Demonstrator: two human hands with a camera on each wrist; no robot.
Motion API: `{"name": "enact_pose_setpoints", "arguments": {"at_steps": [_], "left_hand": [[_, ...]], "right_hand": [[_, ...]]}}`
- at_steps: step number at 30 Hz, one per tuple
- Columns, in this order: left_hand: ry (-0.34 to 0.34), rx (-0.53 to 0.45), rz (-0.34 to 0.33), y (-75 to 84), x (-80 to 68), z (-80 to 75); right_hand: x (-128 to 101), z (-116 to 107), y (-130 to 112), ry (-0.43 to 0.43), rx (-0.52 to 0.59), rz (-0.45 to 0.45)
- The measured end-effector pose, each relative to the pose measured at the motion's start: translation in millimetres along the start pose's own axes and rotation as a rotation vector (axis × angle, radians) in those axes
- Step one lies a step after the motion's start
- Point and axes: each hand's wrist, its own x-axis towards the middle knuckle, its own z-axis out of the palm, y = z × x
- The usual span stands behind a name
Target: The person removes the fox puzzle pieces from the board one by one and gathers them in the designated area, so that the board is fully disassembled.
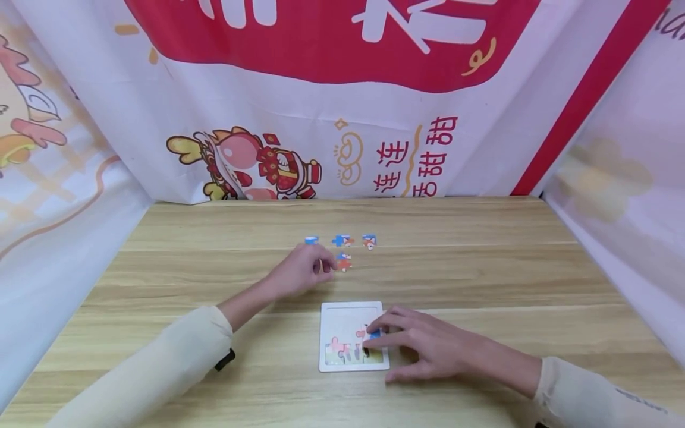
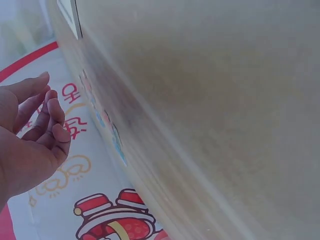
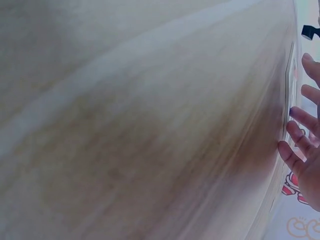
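My left hand (image 1: 308,268) is over the table, its fingertips beside an orange-and-blue jigsaw piece (image 1: 344,262). In the left wrist view the fingers of that hand (image 2: 37,125) bend loosely, and nothing shows between them. My right hand (image 1: 428,340) reaches over the right side of a white puzzle tray (image 1: 350,306), fingers spread and fingertips on the pieces there. Joined pink and pale pieces (image 1: 337,352) fill the tray's lower part; a blue patch (image 1: 375,334) shows under the right fingers. The right wrist view has the hand (image 3: 305,135) at its edge, fingers apart.
Behind the left hand lie more loose jigsaw pieces in a row: a blue-and-white one (image 1: 311,239), a blue-and-orange one (image 1: 342,241) and a fox-faced one (image 1: 369,241). Printed cloth (image 1: 299,107) walls in the wooden table (image 1: 481,261) at the back and sides.
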Motion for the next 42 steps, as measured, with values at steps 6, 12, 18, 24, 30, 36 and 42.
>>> {"name": "enact_pose_setpoints", "arguments": {"at_steps": [6,12,18,24,30,36,42], "left_hand": [[-0.053,0.008,0.053,5.8,-9.2,6.8],[-0.088,0.049,0.117,11.8,-14.9,11.7],[-0.107,0.043,0.146,19.6,-22.5,14.1],[-0.124,0.067,0.175,27.0,-28.9,16.6],[-0.183,0.063,0.186,35.3,-35.2,17.2],[-0.268,0.077,0.195,37.6,-42.4,22.6],[-0.340,0.118,0.276,35.8,-48.0,31.6]], "right_hand": [[1,1,2,0.017,0.021,0.002],[1,0,1,0.013,0.019,0.031],[2,1,0,0.018,-0.003,0.029],[5,0,1,0.018,-0.018,0.035],[7,0,3,0.039,-0.021,0.008],[6,-3,4,0.070,0.050,0.039],[9,-5,5,0.095,0.048,0.122]]}}
